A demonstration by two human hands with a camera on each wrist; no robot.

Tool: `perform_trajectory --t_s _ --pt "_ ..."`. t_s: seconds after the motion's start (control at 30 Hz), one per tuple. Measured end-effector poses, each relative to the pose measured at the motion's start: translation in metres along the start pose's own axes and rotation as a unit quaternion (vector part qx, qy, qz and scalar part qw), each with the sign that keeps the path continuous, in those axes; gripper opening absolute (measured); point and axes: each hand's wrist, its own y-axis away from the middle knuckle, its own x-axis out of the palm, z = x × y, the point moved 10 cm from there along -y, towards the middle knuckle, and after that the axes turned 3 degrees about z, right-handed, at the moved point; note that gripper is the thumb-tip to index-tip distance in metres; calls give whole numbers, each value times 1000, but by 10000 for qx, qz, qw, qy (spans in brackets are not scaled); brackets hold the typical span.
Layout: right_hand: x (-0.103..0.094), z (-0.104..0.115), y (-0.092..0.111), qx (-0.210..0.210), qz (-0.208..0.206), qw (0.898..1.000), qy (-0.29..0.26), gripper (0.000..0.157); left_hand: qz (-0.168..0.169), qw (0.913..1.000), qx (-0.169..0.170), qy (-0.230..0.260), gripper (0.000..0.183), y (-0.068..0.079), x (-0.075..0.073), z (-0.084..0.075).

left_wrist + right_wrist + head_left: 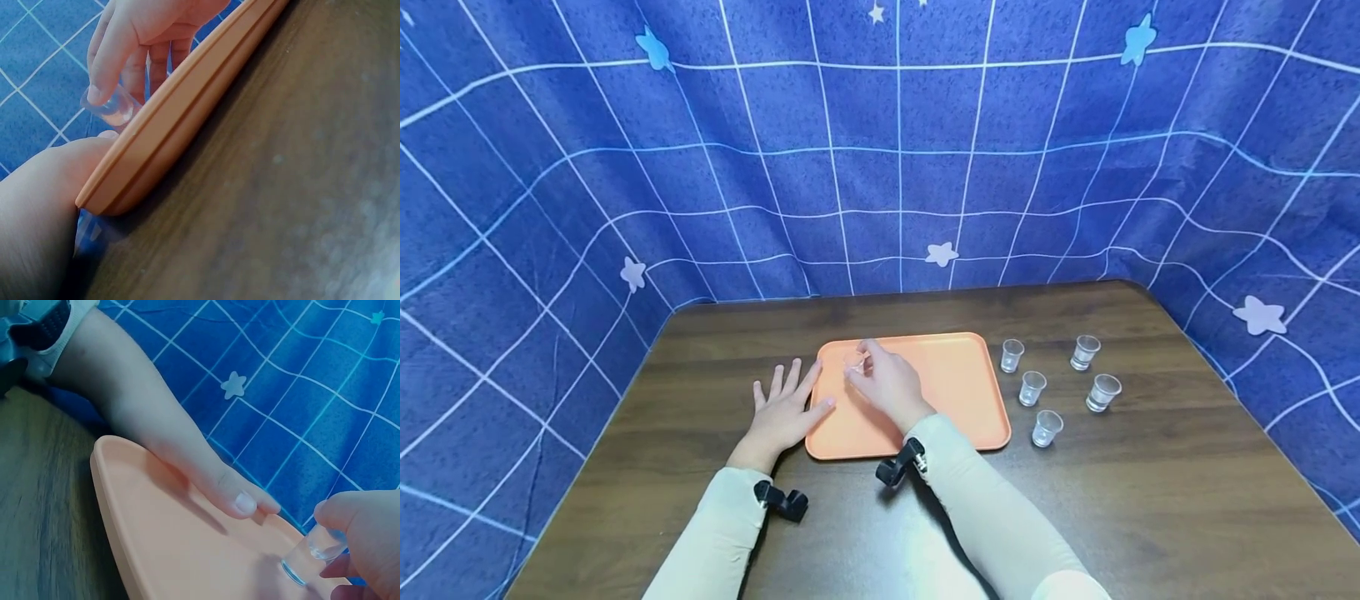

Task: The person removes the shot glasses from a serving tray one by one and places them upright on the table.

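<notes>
My right hand [891, 383] pinches a small clear shot glass [306, 557] between thumb and fingers, over the far left part of an orange tray [955, 387]. In the right wrist view the glass has its base close to the tray floor; whether they touch I cannot tell. My left hand [781, 417] lies with fingers spread at the tray's left edge, thumb reaching over the rim. Seen from the left wrist, the tray wall [169, 119] hides part of the glass and of the left fingers.
Several more clear shot glasses [1032, 388] stand upright on the wooden table [1150, 492] to the right of the tray. Behind the table hangs a blue curtain [865, 183] with white grid lines and stars. Each wrist carries a black strap mount [901, 464].
</notes>
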Motion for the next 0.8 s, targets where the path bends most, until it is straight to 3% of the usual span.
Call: perform_trajectory --t_s 0.43,0.8 --pt "-28 -18 22 93 -109 9991 395 39 51 10000 1 46 79 2 -3 -3" --pt "-69 -33 46 225 -264 9966 752 41 46 10000 60 2 79 0 -1 -3"
